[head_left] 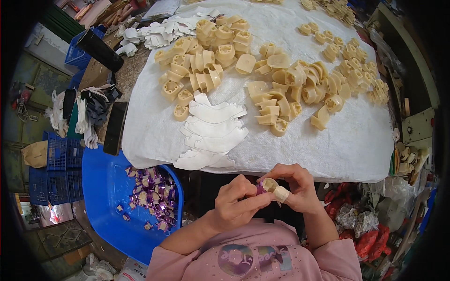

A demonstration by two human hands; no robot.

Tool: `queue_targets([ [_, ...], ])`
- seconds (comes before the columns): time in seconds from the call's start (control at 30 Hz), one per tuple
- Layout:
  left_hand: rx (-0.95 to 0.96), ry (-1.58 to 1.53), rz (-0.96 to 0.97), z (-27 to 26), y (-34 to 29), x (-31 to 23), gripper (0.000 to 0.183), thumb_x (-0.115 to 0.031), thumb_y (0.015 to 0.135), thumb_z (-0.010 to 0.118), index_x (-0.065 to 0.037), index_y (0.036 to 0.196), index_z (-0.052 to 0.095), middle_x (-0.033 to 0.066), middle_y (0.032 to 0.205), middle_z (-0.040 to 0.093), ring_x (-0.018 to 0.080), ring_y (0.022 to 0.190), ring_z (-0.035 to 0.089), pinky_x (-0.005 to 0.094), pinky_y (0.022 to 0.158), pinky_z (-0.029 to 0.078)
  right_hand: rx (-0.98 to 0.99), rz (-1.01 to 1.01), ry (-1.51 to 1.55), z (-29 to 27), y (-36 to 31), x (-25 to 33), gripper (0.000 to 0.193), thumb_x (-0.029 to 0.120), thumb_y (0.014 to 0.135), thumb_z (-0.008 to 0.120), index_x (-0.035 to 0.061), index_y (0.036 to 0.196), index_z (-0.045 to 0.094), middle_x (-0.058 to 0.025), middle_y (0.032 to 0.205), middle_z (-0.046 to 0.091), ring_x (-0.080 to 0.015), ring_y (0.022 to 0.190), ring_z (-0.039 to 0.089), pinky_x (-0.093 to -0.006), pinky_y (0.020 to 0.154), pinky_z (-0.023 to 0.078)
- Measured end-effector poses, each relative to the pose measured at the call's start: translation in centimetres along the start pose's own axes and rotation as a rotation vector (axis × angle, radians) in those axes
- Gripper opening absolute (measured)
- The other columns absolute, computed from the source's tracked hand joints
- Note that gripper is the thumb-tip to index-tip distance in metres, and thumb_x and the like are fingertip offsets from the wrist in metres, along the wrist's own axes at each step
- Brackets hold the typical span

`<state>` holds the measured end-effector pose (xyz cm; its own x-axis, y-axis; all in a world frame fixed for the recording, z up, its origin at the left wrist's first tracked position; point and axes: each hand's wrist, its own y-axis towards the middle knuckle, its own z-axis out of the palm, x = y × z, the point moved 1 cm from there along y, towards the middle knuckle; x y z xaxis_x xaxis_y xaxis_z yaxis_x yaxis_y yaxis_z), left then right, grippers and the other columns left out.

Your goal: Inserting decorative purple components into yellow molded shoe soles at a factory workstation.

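In front of my chest, just past the table's near edge, I hold a small beige shoe heel [270,184] with shiny purple covering on its left side. My left hand [238,199] pinches the purple side. My right hand [300,187] grips the other side, with a pale flap [281,194] sticking out by its fingers. Closest on the table lies an overlapping stack of white cut pieces [213,131]. Beyond it are heaps of bare beige heels [225,51], with more heels [300,84] to the right.
At lower left stands a blue tub [105,201] holding many purple-covered heels [152,196]. A phone [115,129] and a black cylinder [100,50] lie left of the white cloth [337,150]. Blue crates [56,154] stand farther left. Plastic bags [358,220] crowd the right.
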<state>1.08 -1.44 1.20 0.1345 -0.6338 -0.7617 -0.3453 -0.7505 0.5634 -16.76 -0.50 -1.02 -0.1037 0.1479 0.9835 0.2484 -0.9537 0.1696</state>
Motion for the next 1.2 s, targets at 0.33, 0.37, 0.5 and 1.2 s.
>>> queue_targets([
  [0.33, -0.034, 0.003, 0.078, 0.9, -0.5, 0.2, 0.020, 0.000, 0.060, 0.077, -0.005, 0.078, 0.068, 0.0052, 0.076, 0.054, 0.0208, 0.067, 0.052, 0.0295, 0.056, 0.043, -0.040, 0.265, 0.368, -0.3, -0.3, 0.5, 0.036, 0.007, 0.078, 0.071, 0.0022, 0.111, 0.057, -0.0114, 0.105, 0.062, -0.0167, 0.094, 0.061, -0.0294, 0.081, 0.050],
  [0.37, -0.031, -0.054, 0.044, 1.1, -0.6, 0.2, 0.016, -0.005, 0.064, 0.078, -0.005, 0.076, 0.068, 0.0056, 0.077, 0.054, 0.0211, 0.069, 0.053, 0.0302, 0.059, 0.042, -0.030, 0.139, 0.193, -0.6, -0.2, 0.6, 0.037, 0.006, 0.076, 0.072, 0.0026, 0.110, 0.058, -0.0108, 0.102, 0.062, -0.0176, 0.091, 0.061, -0.0297, 0.079, 0.050],
  [0.5, 0.044, -0.216, -0.186, 0.3, -0.3, 1.0, 0.061, -0.049, 0.091, 0.048, 0.002, 0.125, 0.050, 0.0108, 0.097, 0.054, 0.0201, 0.084, 0.052, 0.0284, 0.073, 0.043, -0.106, -0.270, -0.322, -1.6, 1.1, 1.7, 0.041, 0.006, 0.070, 0.074, 0.0039, 0.108, 0.060, -0.0092, 0.092, 0.063, -0.0218, 0.081, 0.061, -0.0309, 0.070, 0.049],
  [1.2, -0.025, -0.756, -0.648, 4.7, -0.5, 0.2, 0.084, -0.065, 0.088, 0.038, -0.007, 0.142, 0.008, 0.0130, 0.108, 0.049, 0.0136, 0.073, 0.055, 0.0227, 0.052, 0.043, -0.122, 0.244, 0.477, 0.6, 1.3, -0.3, 0.042, 0.031, 0.094, 0.049, 0.0073, 0.129, 0.045, -0.0067, 0.102, 0.053, -0.0107, 0.075, 0.059, -0.0195, 0.044, 0.052],
])
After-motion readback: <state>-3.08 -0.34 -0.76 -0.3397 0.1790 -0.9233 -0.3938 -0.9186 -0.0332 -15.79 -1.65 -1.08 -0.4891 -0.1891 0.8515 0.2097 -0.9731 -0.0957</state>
